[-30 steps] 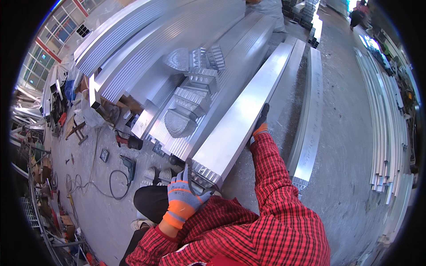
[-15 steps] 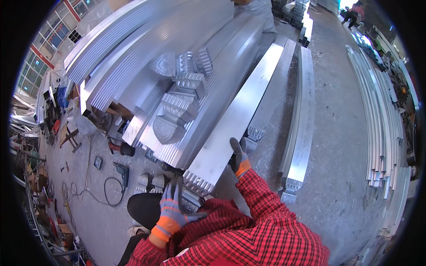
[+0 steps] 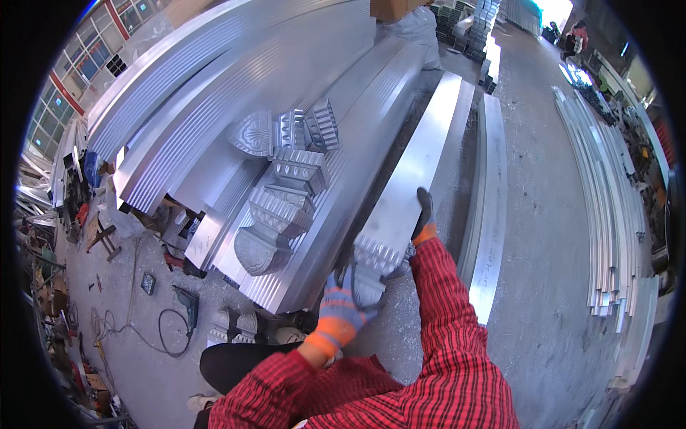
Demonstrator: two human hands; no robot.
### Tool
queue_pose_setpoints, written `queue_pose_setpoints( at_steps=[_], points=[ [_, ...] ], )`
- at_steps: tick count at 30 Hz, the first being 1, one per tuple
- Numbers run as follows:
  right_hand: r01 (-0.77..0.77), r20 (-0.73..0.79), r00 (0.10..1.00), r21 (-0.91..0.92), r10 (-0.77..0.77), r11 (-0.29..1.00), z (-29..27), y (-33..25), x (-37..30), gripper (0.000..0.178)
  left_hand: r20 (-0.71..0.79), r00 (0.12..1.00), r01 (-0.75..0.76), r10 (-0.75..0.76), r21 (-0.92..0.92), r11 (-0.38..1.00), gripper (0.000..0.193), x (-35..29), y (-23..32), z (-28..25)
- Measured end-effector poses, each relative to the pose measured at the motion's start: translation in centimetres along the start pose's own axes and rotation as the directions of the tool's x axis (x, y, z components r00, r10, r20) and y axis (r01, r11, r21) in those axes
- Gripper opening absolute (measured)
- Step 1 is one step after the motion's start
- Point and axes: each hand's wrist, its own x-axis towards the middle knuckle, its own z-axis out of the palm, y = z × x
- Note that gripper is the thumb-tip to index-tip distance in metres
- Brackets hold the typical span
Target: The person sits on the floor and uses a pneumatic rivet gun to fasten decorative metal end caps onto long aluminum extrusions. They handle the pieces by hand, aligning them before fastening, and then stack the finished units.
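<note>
A long silvery metal beam [image 3: 411, 171] slopes away from me, with a scalloped end piece [image 3: 371, 275] on its near end. My right hand [image 3: 424, 214], in a grey and orange glove, is closed on the beam's right edge, thumb on top and the other fingers hidden. At the near end, my left hand [image 3: 341, 311], gloved alike, cups the end piece from the left and below, its fingers partly hidden. To the left, several loose cast end pieces [image 3: 289, 168] with ribbed and leaf patterns lie on a stack of ribbed metal profiles [image 3: 314, 236].
Right of the held beam lies another long beam [image 3: 489, 207]. Bundled thin profiles [image 3: 604, 214] line the far right. A corded drill [image 3: 187, 304] and two end pieces [image 3: 234, 325] lie on the floor at left. A person [image 3: 575, 39] is far off at upper right.
The held beam's near end has shifted right and away from me. My right hand moved farther along with it, and my left hand, previously apart with fingers spread, has come to the end piece.
</note>
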Motion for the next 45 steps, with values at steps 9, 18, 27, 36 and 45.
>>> queue_pose_setpoints(
  at_steps=[9,18,27,36,45],
  points=[
    [-0.261,-0.136,0.962,-0.202,0.237,0.944,2.0,5.4,-5.2,0.066,-0.004,0.975,0.221,-0.224,-0.149,0.964,0.109,9.2,-3.6,3.4],
    [-0.407,0.105,0.912,0.338,0.396,0.849,2.7,11.1,-13.8,0.065,0.104,0.976,0.206,-0.192,-0.153,0.966,0.11,8.7,-4.4,5.5],
    [-0.347,-0.087,0.925,0.203,0.37,0.916,2.3,13.0,-9.4,0.059,0.226,0.974,0.077,-0.029,-0.206,0.976,0.102,2.7,-5.6,2.1],
    [-0.301,-0.115,0.921,0.397,0.372,0.867,-2.7,16.0,-1.0,0.049,0.036,0.99,0.136,-0.133,-0.421,0.897,0.077,-3.4,-9.9,-1.8],
    [-0.194,-0.177,0.939,0.433,0.295,0.88,-9.8,17.3,0.0,0.052,0.014,0.982,0.167,-0.19,-0.539,0.825,0.058,-5.6,-10.4,-1.3]
  ],
)
